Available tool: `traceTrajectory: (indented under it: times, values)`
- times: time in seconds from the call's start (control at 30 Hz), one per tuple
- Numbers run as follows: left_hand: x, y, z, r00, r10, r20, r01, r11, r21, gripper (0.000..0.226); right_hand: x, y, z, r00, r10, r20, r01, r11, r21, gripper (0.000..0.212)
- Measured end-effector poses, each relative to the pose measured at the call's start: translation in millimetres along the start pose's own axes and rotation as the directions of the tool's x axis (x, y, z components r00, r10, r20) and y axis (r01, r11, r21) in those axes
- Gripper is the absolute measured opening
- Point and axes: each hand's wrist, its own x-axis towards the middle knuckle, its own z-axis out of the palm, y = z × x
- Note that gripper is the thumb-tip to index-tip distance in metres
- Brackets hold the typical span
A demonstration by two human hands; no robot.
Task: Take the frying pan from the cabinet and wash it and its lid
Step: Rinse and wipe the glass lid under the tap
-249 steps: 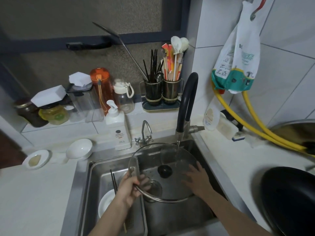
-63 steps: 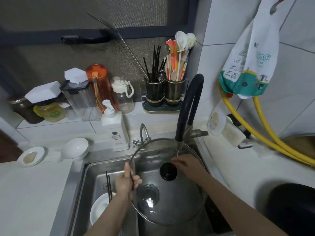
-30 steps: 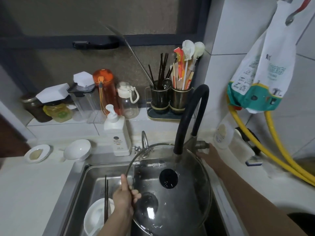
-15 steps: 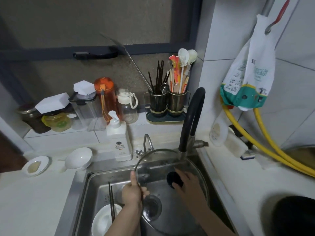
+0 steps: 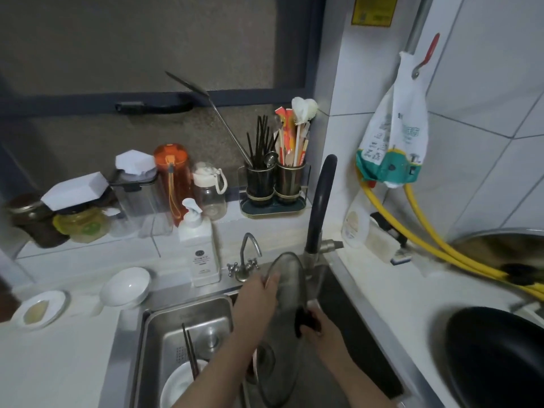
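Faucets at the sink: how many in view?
2. A tall black gooseneck faucet stands at the sink's back right corner; a small metal faucet with two cross handles stands to its left, beside the soap dispenser. None looks hidden.

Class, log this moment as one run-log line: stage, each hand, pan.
stage: washing lid over sink | left hand: on lid rim | right hand: grips knob | lid: on edge | pan: on counter, right
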Motion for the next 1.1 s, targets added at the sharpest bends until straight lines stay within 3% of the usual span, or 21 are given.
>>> traceTrajectory:
  times: [0.23,0.37,0.5,0.6,0.67,0.8,1.1]
  values:
    - [-3.2,21.5,-21.1,0.977,0.209,0.041,-0.212,0.945,0.250,0.035,-7.1,-9.9,3.0,0.999,0.050,-0.008,-0.050,0.998,0.028,0.028]
    - [5.0,14.3,-26.7,0.979,0.185,0.088,-0.199,0.962,0.187,0.034,-11.0,-14.2,3.5,1.000,0.001,-0.023,-0.001,1.000,-0.017,0.021]
    - [9.3,3.3,-27.6,0.983,0.182,0.024,-0.184,0.972,0.145,0.038,-12.8,-14.1,7.4,0.999,0.032,0.011,-0.033,0.999,0.004,0.021]
    - [7.9,-4.2,-29.9,0.986,0.165,0.028,-0.168,0.976,0.138,0.040,-14.4,-13.2,10.2,0.998,0.057,-0.010,-0.057,0.998,-0.012,0.036]
    - [4.7,-9.3,-36.0,0.983,0.181,0.018,-0.181,0.974,0.133,0.034,-17.5,-15.8,10.3,0.998,0.051,-0.036,-0.053,0.997,-0.064,0.044]
    - [-4.8,-24.1,-50.9,0.982,0.190,0.000,-0.189,0.976,0.106,0.025,-18.1,-18.9,9.2,0.999,-0.011,-0.031,0.004,0.975,-0.223,0.042]
    - [-21.7,-78.8,-59.9,0.999,0.039,-0.003,-0.039,0.997,0.064,0.022,-16.4,-26.5,1.9,0.978,-0.207,0.019,0.177,0.782,-0.598,0.050]
